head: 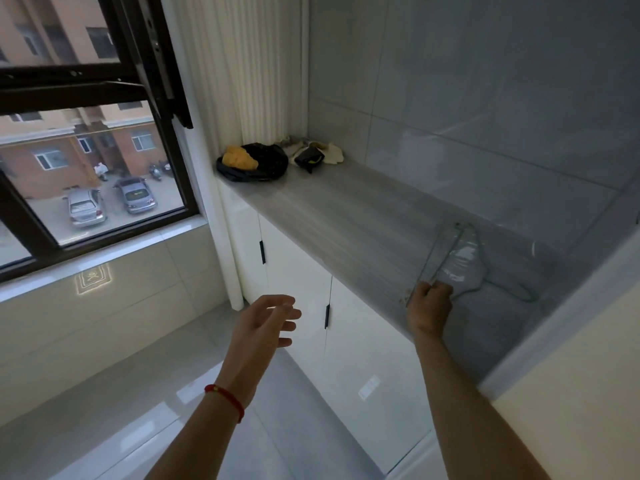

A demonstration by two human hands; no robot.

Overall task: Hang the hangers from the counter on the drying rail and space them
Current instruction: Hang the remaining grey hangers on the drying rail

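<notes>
- Right hand (430, 306), lower right of the frame, fingers curled around clear hangers (457, 261) lying on the grey counter (346, 216).
- Left hand (266, 323), lower centre, fingers spread loosely, holding nothing.

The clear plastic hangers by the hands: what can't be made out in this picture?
Head view:
- Clear plastic hangers: see-through against the grey counter, so their count is unclear.
- Right hand: its fingertips are hidden under the hangers' corner.
- Drying rail: outside the frame.
- Black bag with a yellow lump: too small to identify.
- Left hand: holds nothing.
</notes>
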